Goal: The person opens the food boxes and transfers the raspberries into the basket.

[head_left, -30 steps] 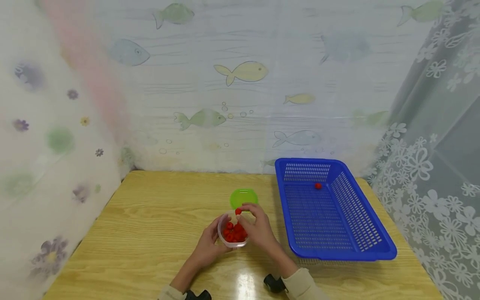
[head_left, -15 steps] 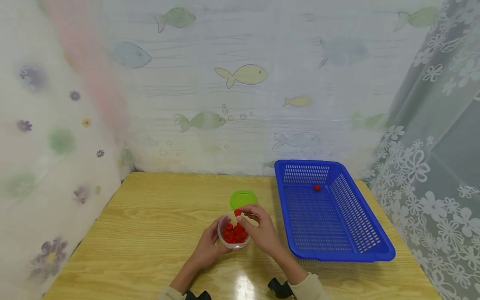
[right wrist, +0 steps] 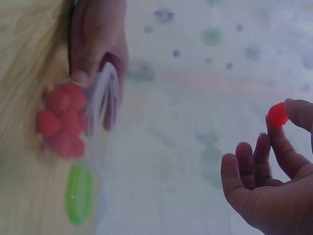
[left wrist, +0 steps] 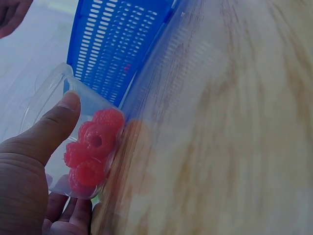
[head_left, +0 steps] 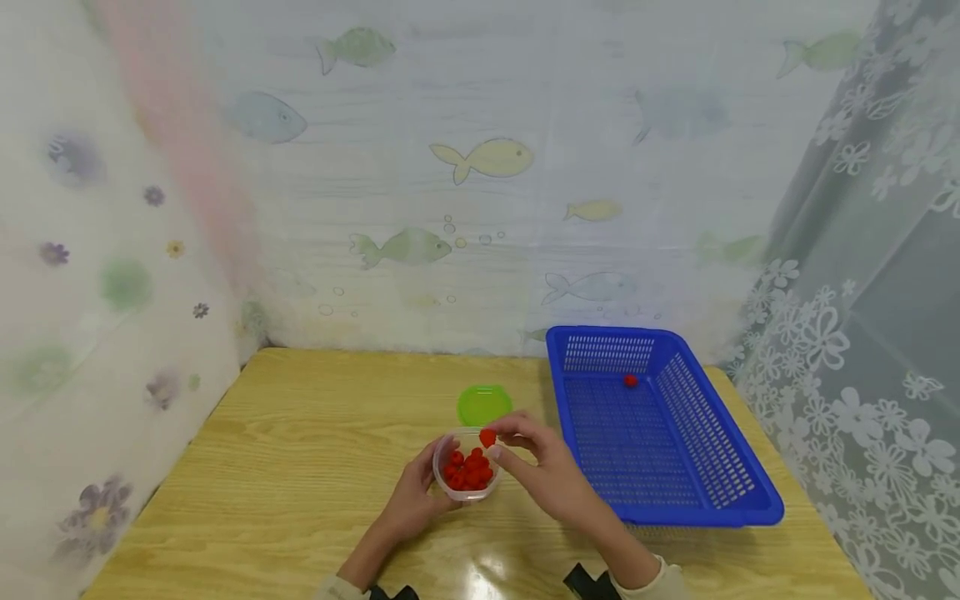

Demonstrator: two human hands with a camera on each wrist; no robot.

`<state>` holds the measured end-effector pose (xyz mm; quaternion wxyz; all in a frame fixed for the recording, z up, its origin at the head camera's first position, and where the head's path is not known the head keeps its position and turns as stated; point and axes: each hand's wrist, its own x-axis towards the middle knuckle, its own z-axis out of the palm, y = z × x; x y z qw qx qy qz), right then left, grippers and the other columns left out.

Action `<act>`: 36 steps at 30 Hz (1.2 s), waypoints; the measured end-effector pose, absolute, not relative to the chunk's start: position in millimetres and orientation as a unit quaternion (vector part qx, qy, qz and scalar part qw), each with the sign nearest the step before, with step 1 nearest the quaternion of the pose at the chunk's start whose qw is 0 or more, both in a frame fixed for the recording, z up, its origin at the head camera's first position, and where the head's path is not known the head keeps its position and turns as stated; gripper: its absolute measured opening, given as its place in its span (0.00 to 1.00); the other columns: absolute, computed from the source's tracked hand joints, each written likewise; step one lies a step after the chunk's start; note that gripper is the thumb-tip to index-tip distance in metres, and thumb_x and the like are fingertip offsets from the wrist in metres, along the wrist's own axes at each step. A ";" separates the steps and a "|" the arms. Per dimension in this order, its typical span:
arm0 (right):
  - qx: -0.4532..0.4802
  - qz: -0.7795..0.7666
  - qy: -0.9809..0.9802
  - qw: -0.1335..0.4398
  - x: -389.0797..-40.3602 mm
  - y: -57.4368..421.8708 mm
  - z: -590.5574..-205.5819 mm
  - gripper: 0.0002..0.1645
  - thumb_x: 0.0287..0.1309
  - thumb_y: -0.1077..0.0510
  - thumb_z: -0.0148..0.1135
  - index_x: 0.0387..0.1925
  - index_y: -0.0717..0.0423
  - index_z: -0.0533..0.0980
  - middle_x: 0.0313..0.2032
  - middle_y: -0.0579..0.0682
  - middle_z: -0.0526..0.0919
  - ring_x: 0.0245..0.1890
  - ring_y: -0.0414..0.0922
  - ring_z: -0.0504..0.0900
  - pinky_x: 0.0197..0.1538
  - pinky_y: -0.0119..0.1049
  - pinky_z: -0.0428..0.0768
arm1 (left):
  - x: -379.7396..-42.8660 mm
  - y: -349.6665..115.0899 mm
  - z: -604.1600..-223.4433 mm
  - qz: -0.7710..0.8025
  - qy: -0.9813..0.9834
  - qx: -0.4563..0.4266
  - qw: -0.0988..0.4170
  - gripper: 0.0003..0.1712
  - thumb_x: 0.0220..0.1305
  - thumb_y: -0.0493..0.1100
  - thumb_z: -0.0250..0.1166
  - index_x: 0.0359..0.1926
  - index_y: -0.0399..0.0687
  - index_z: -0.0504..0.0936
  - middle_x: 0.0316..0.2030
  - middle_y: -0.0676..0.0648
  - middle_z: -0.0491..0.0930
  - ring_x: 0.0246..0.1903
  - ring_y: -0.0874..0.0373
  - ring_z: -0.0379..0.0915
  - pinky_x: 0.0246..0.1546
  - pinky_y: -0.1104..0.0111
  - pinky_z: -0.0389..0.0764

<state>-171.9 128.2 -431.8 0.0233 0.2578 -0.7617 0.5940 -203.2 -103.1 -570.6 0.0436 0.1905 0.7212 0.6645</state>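
My left hand (head_left: 411, 500) grips a clear plastic tub (head_left: 467, 495) from its left side, thumb on the outer wall in the left wrist view. Several red raspberries (left wrist: 98, 139) lie in the tub. Between thumb and index finger, my right hand (head_left: 551, 475) pinches a single raspberry (right wrist: 278, 115), held above the tub's right rim; its other fingers are loosely bent. Behind the tub a green lid (head_left: 484, 404) lies on the table. One raspberry (head_left: 631, 381) sits at the far end of the blue basket (head_left: 667, 517) on the right.
The wooden table (head_left: 300, 433) ends at a fish-patterned curtain (head_left: 480, 275) at the back. More curtain hangs at the left and right. The basket's high perforated walls stand just right of my right hand.
My right hand has moved slightly right with the pinched raspberry, away from the tub's middle. My left hand and the tub stay nearly where they were. The head view has tilted slightly.
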 end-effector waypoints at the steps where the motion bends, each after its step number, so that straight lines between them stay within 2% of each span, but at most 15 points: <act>1: 0.262 0.591 -0.763 0.025 -171.2 132.1 -428.8 0.12 0.69 0.61 0.63 0.51 0.56 0.81 0.48 0.52 0.82 0.53 0.41 0.80 0.61 0.37 0.80 | -203.0 -103.0 -570.8 0.664 0.722 0.189 0.045 0.54 0.49 0.33 0.80 0.75 0.38 0.61 0.70 0.35 0.69 0.73 0.42 0.61 0.67 0.80 0.63; 9: 0.248 0.574 -0.780 0.028 -168.8 169.4 -412.5 0.12 0.70 0.61 0.61 0.53 0.56 0.81 0.48 0.52 0.81 0.50 0.40 0.81 0.54 0.34 0.82 | -200.4 -102.1 -572.6 0.666 0.726 0.163 0.059 0.56 0.47 0.31 0.80 0.76 0.40 0.61 0.70 0.38 0.69 0.74 0.45 0.58 0.69 0.77 0.61; 14: 0.225 0.571 -0.789 0.020 -169.1 193.2 -406.2 0.13 0.72 0.61 0.59 0.54 0.58 0.79 0.50 0.55 0.81 0.49 0.40 0.82 0.53 0.31 0.83 | -199.5 -101.2 -574.0 0.671 0.718 0.174 0.052 0.55 0.46 0.29 0.80 0.75 0.36 0.62 0.70 0.34 0.69 0.74 0.41 0.58 0.67 0.81 0.62; 23: 0.188 0.568 -0.801 0.021 -181.2 223.2 -392.5 0.16 0.72 0.61 0.59 0.56 0.64 0.78 0.52 0.63 0.79 0.49 0.39 0.83 0.52 0.29 0.83 | -201.3 -102.3 -575.1 0.671 0.715 0.194 0.034 0.54 0.47 0.30 0.80 0.74 0.34 0.62 0.69 0.31 0.69 0.72 0.36 0.59 0.67 0.79 0.63; 30: 0.140 0.560 -0.817 0.013 -193.4 243.2 -387.8 0.20 0.73 0.56 0.59 0.59 0.64 0.76 0.52 0.55 0.81 0.51 0.35 0.81 0.53 0.28 0.80 | -201.0 -102.2 -574.7 0.675 0.715 0.179 0.040 0.55 0.45 0.28 0.80 0.74 0.36 0.63 0.69 0.34 0.70 0.72 0.39 0.60 0.66 0.80 0.65; 36: 0.124 0.538 -0.834 0.013 -205.6 259.6 -384.7 0.23 0.74 0.54 0.57 0.62 0.65 0.75 0.54 0.56 0.81 0.51 0.33 0.79 0.54 0.26 0.78 | -202.2 -100.9 -573.9 0.677 0.712 0.178 0.052 0.56 0.45 0.28 0.79 0.75 0.37 0.62 0.70 0.34 0.69 0.73 0.41 0.59 0.66 0.80 0.64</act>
